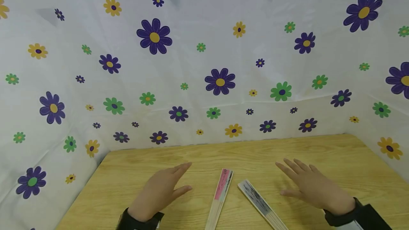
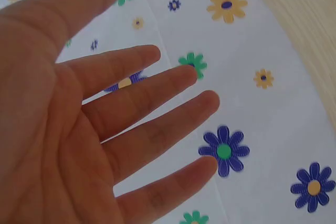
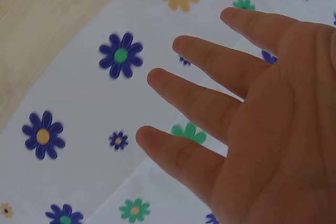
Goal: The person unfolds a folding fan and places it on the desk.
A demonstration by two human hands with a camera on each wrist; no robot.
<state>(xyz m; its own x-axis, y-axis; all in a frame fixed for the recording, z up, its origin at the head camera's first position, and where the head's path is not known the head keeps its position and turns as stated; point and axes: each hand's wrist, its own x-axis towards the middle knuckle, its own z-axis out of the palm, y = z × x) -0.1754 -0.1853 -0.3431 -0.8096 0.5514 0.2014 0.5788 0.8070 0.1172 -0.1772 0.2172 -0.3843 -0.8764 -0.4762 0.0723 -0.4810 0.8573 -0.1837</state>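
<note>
The pink-ended fan [image 1: 219,198] slants away rightward, the grey-ended fan [image 1: 261,204] leftward.

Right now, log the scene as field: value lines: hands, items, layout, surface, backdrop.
left hand: holds nothing, nearest pink-ended folded fan
right hand: holds nothing, nearest grey-ended folded fan
layout: fans apart, far ends closer together; near ends out of frame
surface: wood-grain table
backdrop: white sheet, purple, yellow, green flowers
</note>
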